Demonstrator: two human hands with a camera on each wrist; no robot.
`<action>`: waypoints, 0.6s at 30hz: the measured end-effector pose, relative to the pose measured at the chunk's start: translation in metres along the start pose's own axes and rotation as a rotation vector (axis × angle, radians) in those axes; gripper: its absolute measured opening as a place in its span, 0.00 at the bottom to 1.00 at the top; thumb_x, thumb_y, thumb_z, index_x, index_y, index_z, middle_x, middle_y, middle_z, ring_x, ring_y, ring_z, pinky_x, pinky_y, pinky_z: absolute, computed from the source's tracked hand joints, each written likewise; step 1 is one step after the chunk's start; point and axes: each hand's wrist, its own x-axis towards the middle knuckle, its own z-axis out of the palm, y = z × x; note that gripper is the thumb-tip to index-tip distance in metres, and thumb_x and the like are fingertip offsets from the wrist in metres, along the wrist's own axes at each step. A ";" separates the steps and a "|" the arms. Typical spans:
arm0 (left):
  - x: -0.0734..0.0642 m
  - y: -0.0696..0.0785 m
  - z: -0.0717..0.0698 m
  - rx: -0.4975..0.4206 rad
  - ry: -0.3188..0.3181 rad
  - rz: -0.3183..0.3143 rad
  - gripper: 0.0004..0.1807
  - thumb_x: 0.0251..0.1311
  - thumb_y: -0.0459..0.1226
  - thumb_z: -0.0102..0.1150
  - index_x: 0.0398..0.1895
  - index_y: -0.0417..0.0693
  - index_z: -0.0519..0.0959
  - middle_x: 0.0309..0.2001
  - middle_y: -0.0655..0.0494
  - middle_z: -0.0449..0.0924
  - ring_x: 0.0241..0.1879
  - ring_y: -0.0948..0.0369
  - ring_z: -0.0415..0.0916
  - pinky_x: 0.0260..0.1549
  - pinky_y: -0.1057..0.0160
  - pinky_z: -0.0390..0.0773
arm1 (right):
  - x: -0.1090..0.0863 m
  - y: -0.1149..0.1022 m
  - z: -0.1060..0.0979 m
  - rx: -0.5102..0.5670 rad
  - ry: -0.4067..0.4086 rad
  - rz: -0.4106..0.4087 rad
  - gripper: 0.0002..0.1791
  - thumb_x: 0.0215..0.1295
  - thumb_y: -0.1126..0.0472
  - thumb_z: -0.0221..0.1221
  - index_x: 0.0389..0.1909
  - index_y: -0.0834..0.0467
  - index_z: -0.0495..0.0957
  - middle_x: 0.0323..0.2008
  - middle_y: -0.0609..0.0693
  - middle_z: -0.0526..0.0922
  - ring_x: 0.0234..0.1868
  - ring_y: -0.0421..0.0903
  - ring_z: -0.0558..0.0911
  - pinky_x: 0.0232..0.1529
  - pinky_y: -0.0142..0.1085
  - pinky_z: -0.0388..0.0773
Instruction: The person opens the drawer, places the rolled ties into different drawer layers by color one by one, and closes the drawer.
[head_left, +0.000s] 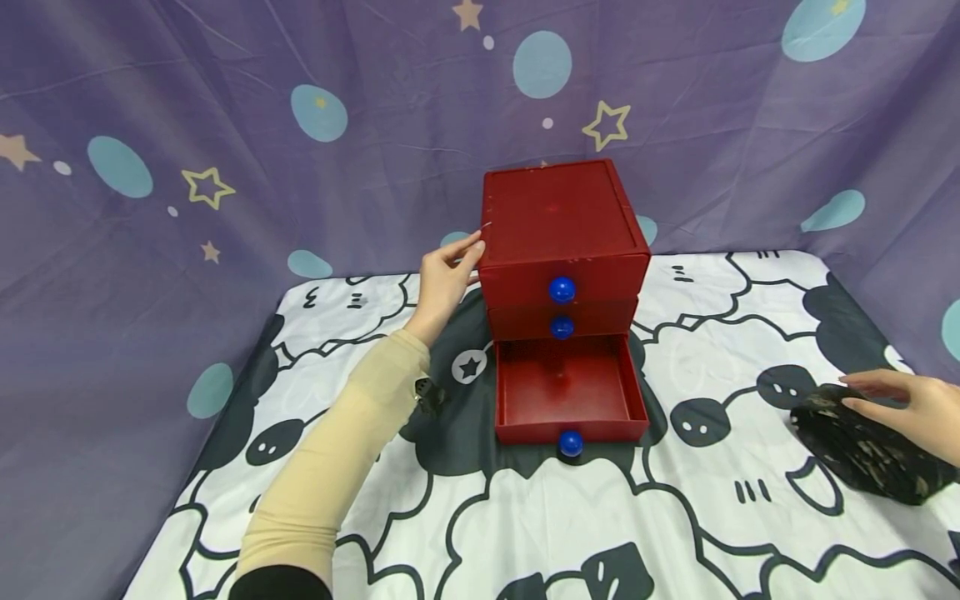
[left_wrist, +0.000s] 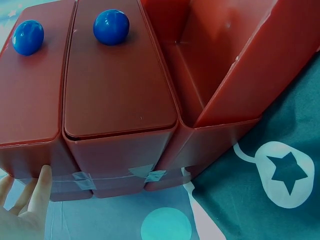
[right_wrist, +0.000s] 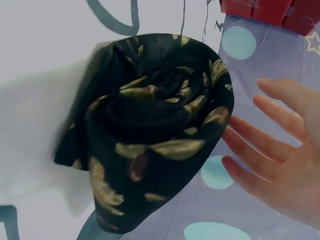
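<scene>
A red three-drawer cabinet [head_left: 558, 217] with blue round knobs stands on the cloth. Its bottom drawer [head_left: 562, 383] is pulled out with nothing inside, while the upper two are closed. My left hand [head_left: 448, 279] touches the cabinet's upper left side with its fingertips, fingers extended in the left wrist view. At the right, my right hand [head_left: 911, 408] is beside a rolled dark cloth with gold leaf patterns [right_wrist: 160, 120]. In the right wrist view its fingers are spread, with the fingertips right at the roll's edge.
A white and dark cartoon-sheep cloth [head_left: 720, 533] covers the table. Behind it and at both sides hangs a purple curtain [head_left: 420, 108] with stars and blue ovals. Clear tape [left_wrist: 142, 175] runs along the cabinet's side.
</scene>
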 end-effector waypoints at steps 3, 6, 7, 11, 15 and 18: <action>0.000 0.000 0.000 -0.003 0.002 0.006 0.17 0.58 0.38 0.54 0.51 0.44 0.76 0.43 0.44 0.77 0.39 0.56 0.77 0.36 0.59 0.80 | -0.003 0.005 0.001 0.019 0.003 0.004 0.19 0.44 0.61 0.67 0.34 0.71 0.76 0.28 0.67 0.78 0.26 0.12 0.55 0.25 0.45 0.73; 0.001 -0.001 0.000 -0.008 0.004 0.007 0.17 0.58 0.37 0.55 0.50 0.43 0.76 0.43 0.44 0.77 0.38 0.57 0.77 0.35 0.58 0.80 | -0.005 0.013 0.003 0.047 0.033 0.010 0.15 0.43 0.61 0.68 0.31 0.64 0.77 0.24 0.42 0.80 0.26 0.13 0.56 0.24 0.42 0.72; 0.001 -0.001 0.000 -0.008 0.005 0.007 0.17 0.58 0.37 0.54 0.50 0.43 0.76 0.43 0.44 0.77 0.38 0.57 0.77 0.35 0.59 0.81 | -0.006 0.016 0.004 0.058 0.039 0.008 0.12 0.43 0.61 0.68 0.30 0.59 0.78 0.24 0.33 0.78 0.27 0.12 0.57 0.25 0.43 0.72; 0.002 -0.002 0.000 -0.007 0.004 0.002 0.17 0.58 0.38 0.54 0.51 0.44 0.76 0.43 0.44 0.77 0.37 0.58 0.77 0.33 0.63 0.81 | -0.008 0.029 0.007 0.086 0.066 0.005 0.22 0.43 0.61 0.68 0.28 0.31 0.69 0.28 0.13 0.59 0.28 0.11 0.57 0.26 0.38 0.71; 0.002 0.000 0.000 -0.016 -0.006 -0.013 0.17 0.58 0.38 0.54 0.51 0.44 0.76 0.44 0.43 0.77 0.38 0.58 0.77 0.32 0.66 0.81 | -0.011 0.040 0.009 0.132 0.085 -0.003 0.31 0.45 0.62 0.67 0.29 0.22 0.62 0.28 0.13 0.58 0.29 0.11 0.58 0.23 0.20 0.64; -0.002 0.008 0.000 -0.029 -0.016 -0.027 0.17 0.58 0.36 0.54 0.51 0.42 0.75 0.44 0.41 0.76 0.38 0.57 0.77 0.31 0.66 0.81 | -0.013 0.044 0.010 0.146 0.083 0.000 0.31 0.45 0.62 0.66 0.29 0.21 0.62 0.26 0.17 0.65 0.28 0.11 0.59 0.21 0.12 0.60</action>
